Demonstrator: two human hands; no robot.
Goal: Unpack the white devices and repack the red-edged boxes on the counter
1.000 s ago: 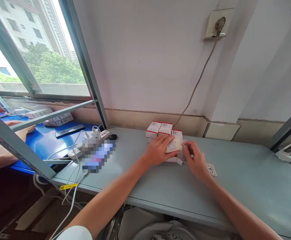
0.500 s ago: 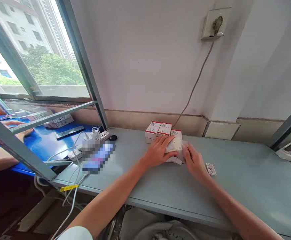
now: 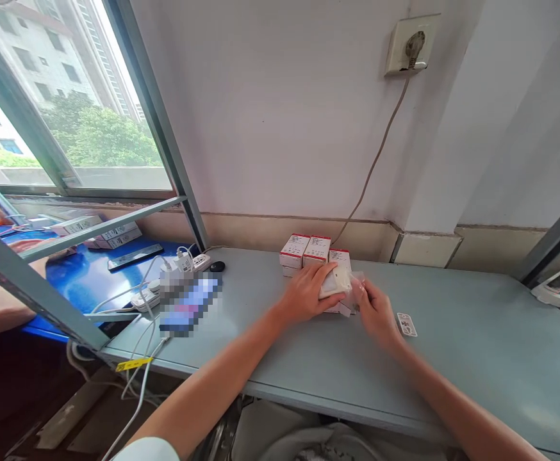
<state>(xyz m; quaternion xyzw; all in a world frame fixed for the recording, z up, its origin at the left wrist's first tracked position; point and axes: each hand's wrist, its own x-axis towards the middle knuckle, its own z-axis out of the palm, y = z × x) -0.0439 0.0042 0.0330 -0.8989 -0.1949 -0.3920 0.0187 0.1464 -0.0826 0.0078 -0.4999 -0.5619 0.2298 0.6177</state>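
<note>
My left hand (image 3: 306, 293) is closed round a small white boxy device (image 3: 335, 282), thumb below and fingers over its top. At the device's right end, my right hand (image 3: 375, 310) pinches a clear plastic sleeve (image 3: 357, 285) between thumb and fingers. Directly behind the hands, several small white boxes with red edges (image 3: 295, 248) stand close together. Another white box (image 3: 343, 308) lies under the device, partly hidden by it and by my left hand. Right of my right hand, a small white printed card (image 3: 406, 324) lies flat on the grey table (image 3: 453, 378).
To the left are a blurred-out phone (image 3: 189, 307) on a white cable, power strips (image 3: 148, 294) with chargers, and a round black object (image 3: 217, 266). Beyond the metal frame, another person's arm (image 3: 11, 304) rests at a blue table. A wall socket (image 3: 412, 48) holds a plug.
Both hands stay nearly in place with the device and the plastic sleeve, shifting very slightly. The other person's arm at the left has moved a little.
</note>
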